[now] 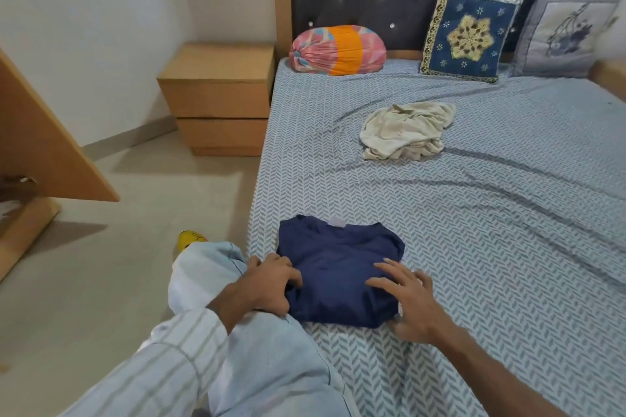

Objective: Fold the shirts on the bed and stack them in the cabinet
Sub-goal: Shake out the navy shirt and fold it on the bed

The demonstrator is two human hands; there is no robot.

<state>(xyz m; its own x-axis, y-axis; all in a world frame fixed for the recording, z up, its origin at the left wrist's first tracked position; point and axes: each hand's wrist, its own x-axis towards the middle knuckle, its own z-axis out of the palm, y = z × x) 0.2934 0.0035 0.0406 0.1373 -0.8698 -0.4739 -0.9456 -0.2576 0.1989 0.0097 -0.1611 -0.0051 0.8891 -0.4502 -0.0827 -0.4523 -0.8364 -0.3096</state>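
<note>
A folded navy blue shirt (338, 267) lies near the left edge of the bed (491, 230), collar pointing toward the headboard. My left hand (267, 284) grips the shirt's left edge with curled fingers. On the shirt's right side lies my right hand (406, 298), its fingers spread and fairly straight. A crumpled cream shirt (406, 130) lies unfolded further up the bed, out of reach of both hands.
A wooden cabinet door (50, 145) stands open at the left. A wooden bedside table (220, 98) is beside the headboard. A pink and orange bolster (338, 49), a blue cushion (469, 34) and a grey cushion (565, 35) line the headboard. Bare floor lies left of the bed.
</note>
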